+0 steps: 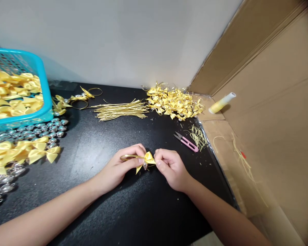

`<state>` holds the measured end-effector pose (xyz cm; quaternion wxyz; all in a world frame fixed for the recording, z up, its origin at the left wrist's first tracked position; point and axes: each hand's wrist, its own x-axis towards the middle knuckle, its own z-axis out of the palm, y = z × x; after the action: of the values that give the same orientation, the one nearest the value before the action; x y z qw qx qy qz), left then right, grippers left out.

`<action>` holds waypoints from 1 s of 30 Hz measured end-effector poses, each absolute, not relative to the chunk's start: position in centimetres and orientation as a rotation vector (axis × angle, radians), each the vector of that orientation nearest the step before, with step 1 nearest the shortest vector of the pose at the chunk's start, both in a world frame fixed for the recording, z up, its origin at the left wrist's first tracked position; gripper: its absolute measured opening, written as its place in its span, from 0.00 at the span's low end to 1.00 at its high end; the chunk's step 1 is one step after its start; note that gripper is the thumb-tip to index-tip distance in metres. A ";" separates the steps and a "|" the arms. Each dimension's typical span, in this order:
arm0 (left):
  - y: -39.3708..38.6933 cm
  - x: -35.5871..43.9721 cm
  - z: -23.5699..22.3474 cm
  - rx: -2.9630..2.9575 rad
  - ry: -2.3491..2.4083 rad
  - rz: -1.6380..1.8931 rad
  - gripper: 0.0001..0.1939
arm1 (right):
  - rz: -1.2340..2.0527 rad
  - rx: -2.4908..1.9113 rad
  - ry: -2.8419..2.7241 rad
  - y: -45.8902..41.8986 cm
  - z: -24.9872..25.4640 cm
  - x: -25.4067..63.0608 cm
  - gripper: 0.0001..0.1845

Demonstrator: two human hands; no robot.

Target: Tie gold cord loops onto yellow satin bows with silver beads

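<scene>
Over the middle of the black table, my left hand [128, 159] pinches a yellow ribbon bow [149, 158] between thumb and fingers. A loop of gold cord [128, 156] from the bow runs back across that hand, and a small silver bead [145, 165] hangs just under the knot. My right hand [171, 167] is closed at the bow's right side, thumb against curled forefinger. Its fingertips meet at the ribbon's edge, where a thin strand seems to run into them; what exactly they pinch is too small to make out.
A turquoise basket [45, 89] of yellow bows stands left, with silver beads [53, 131] and loose bows [37, 152] before it. Gold cords [122, 111] and finished bows [174, 102] lie at the back. Pink thread snips [187, 141], thread scraps [199, 138] and a yellow spool [222, 102] are right.
</scene>
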<state>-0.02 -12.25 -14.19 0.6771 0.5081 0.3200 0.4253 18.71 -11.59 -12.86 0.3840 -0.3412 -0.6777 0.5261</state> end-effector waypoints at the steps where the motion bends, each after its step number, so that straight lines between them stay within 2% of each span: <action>1: -12.3 0.0 -14.2 1.145 0.720 0.954 0.09 | 1.337 -0.878 -1.733 -11.6 -12.8 18.7 0.13; 30: -12.3 -0.1 -14.2 1.196 0.781 0.904 0.10 | 1.232 -0.966 -1.850 -11.5 -11.3 19.0 0.13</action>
<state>-0.08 -12.33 -14.17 0.6633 0.5295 0.3458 0.4001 19.04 -11.53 -11.26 0.3514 -0.3731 -0.7147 0.4759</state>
